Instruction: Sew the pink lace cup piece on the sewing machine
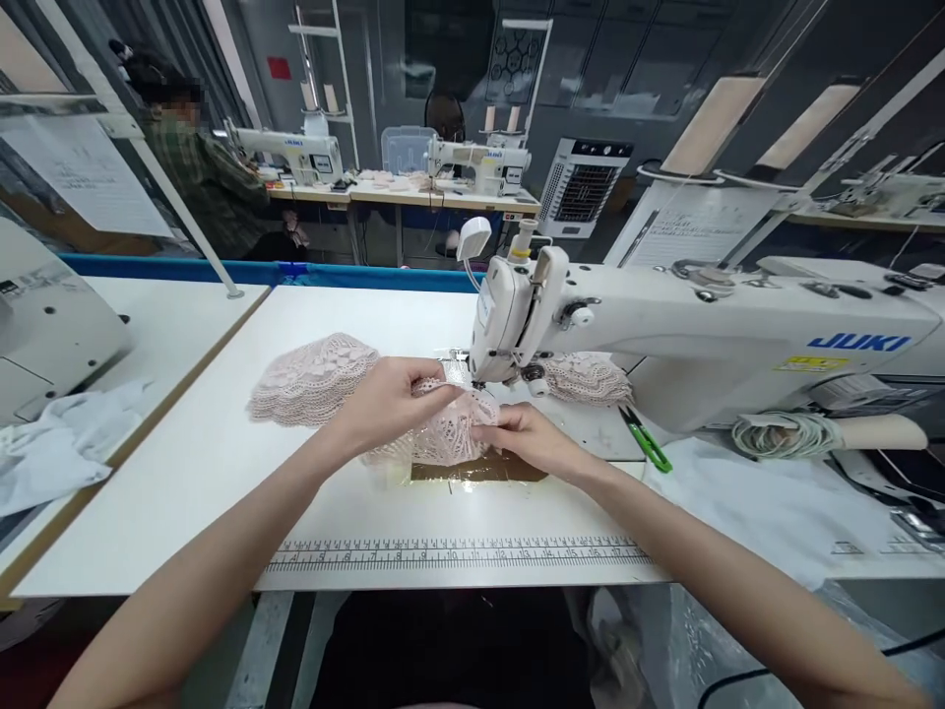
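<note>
My left hand [388,399] pinches a piece of pale pink lace [450,433] just in front of the needle of a white JUKI sewing machine [664,325]. My right hand [528,433] presses on the same lace piece from the right, fingers closed on its edge. More pink lace [310,379] lies heaped to the left of my left hand, and another lace piece [587,377] sits behind the machine head, to the right of the needle.
Green-handled snips [646,443] lie right of my right hand. A printed ruler [450,553] runs along the white table's front edge. White cloth [59,443] lies at far left. A coiled cord [783,433] rests by the machine. A person [199,167] sits at a far machine.
</note>
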A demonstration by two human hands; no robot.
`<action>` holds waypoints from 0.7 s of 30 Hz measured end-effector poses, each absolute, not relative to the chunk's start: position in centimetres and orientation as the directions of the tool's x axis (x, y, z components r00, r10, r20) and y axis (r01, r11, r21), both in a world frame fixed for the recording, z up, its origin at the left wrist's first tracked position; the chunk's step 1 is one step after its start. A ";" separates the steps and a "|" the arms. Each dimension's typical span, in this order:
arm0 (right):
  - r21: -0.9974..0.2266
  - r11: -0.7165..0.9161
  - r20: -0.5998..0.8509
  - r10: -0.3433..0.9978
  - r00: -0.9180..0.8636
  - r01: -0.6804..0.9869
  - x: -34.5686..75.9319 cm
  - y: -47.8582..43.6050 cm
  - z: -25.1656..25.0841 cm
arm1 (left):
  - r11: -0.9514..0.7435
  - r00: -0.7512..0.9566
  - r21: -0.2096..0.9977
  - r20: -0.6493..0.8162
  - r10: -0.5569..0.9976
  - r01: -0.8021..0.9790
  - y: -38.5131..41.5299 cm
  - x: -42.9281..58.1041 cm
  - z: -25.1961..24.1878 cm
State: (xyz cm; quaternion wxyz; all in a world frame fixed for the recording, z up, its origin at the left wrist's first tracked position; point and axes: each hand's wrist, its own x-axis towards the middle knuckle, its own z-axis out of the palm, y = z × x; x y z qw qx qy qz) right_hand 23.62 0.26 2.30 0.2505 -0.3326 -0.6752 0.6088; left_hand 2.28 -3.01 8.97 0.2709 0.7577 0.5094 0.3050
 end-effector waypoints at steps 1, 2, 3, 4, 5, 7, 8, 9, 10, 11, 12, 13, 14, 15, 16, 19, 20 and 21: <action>-0.986 0.054 -0.065 0.750 -0.658 0.159 23.5 0.1 2.3 | -0.370 0.300 0.663 0.222 0.928 0.651 -3.7 2.2 9.3; -0.982 0.062 -0.074 0.737 -0.672 0.177 23.4 0.0 2.4 | -0.411 0.322 0.595 0.256 0.911 0.690 -4.6 2.2 9.5; -0.979 0.064 -0.089 0.720 -0.689 0.194 23.3 -0.2 2.5 | -0.457 0.364 0.526 0.277 0.889 0.717 -5.7 2.3 9.5; -0.976 0.070 -0.099 0.705 -0.702 0.207 23.3 -0.4 2.7 | -0.506 0.421 0.471 0.281 0.862 0.722 -6.9 2.4 9.4; -0.974 0.084 -0.093 0.698 -0.710 0.210 23.2 -0.6 2.9 | -0.545 0.485 0.441 0.252 0.837 0.713 -8.3 2.4 9.1; -0.976 0.122 -0.045 0.699 -0.714 0.181 23.2 -1.1 3.3 | -0.592 0.632 0.477 0.094 0.769 0.649 -10.9 2.3 8.1; -0.979 0.138 -0.012 0.702 -0.712 0.152 23.2 -1.3 3.5 | -0.603 0.717 0.541 0.000 0.697 0.586 -12.0 2.1 7.6; -0.982 0.148 0.018 0.700 -0.714 0.121 23.2 -1.5 3.6 | -0.597 0.750 0.582 -0.033 0.661 0.551 -12.7 1.7 7.0; -0.986 0.143 0.034 0.691 -0.722 0.091 23.2 -1.7 3.7 | -0.575 0.734 0.608 -0.021 0.678 0.548 -13.1 1.2 6.4; -0.990 0.130 0.043 0.678 -0.734 0.062 23.1 -1.8 3.8 | -0.540 0.667 0.621 0.035 0.744 0.569 -13.1 0.6 5.9; -0.992 0.121 0.052 0.663 -0.747 0.038 23.0 -1.9 3.9 | -0.488 0.551 0.633 0.114 0.827 0.601 -12.8 0.0 5.5; -0.993 0.120 0.065 0.646 -0.760 0.017 22.7 -2.1 4.1 | -0.442 0.425 0.655 0.198 0.883 0.613 -12.1 -0.6 5.2; -0.992 0.125 0.073 0.627 -0.776 0.007 22.4 -2.2 4.3 | -0.399 0.309 0.666 0.256 0.916 0.630 -11.4 -1.1 5.0; -0.990 0.139 0.081 0.607 -0.791 0.005 22.0 -2.4 4.6 | -0.358 0.253 0.678 0.254 0.934 0.642 -10.5 -1.7 4.8; -0.987 0.162 0.089 0.591 -0.802 0.009 21.5 -2.7 4.9 | -0.313 0.258 0.714 0.190 0.947 0.626 -9.7 -2.1 4.7; -0.975 0.220 0.104 0.587 -0.803 0.035 20.2 -3.3 5.5 | -0.108 0.461 0.905 -0.105 0.881 0.412 -8.4 -3.6 4.5; -0.973 0.227 0.107 0.600 -0.793 0.040 19.9 -3.5 5.5 | -0.018 0.495 0.942 -0.161 0.854 0.336 -8.4 -4.2 4.4; -0.971 0.233 0.111 0.619 -0.777 0.047 19.6 -3.5 5.4 | 0.063 0.493 0.960 -0.195 0.848 0.271 -8.5 -4.8 4.2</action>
